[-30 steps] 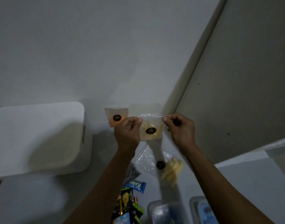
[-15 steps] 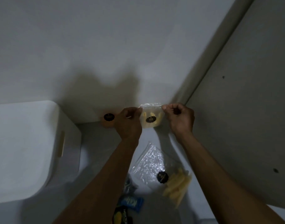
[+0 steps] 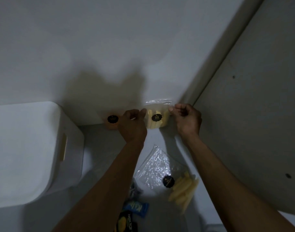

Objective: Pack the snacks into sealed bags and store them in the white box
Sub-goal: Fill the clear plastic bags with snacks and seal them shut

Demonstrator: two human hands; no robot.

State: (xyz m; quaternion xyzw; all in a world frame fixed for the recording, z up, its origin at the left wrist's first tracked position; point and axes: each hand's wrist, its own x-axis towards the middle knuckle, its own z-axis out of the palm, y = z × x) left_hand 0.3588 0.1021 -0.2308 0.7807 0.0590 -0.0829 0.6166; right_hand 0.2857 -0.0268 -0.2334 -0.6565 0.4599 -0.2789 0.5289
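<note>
Fingertips (image 3: 142, 111) of the left hand (image 3: 133, 125) are pinching the left top corner of a small clear bag (image 3: 157, 117); fingers of the right hand (image 3: 187, 120) are curling closed on its right top corner. Bag is hanging upright between the two hands, seal strip running left to right along the top, mouth pointing up. Pale yellow sticks inside are standing roughly vertical behind a black round label.

Taking that held bag as landmark, left to right: white box (image 3: 31, 153) is sitting well to its left and lower, lid on, slot handle facing the bag. Second bag with orange contents (image 3: 112, 122) is leaning against the wall just left of the left hand, partly hidden by it. Blue wrapper (image 3: 137, 208) and dark snack packet (image 3: 126, 222) are lying below, near the left forearm. Open flat bag (image 3: 157, 169) is lying below the held one, loose yellow sticks (image 3: 183, 190) spilling at its lower right, long axes slanting toward the upper right.
</note>
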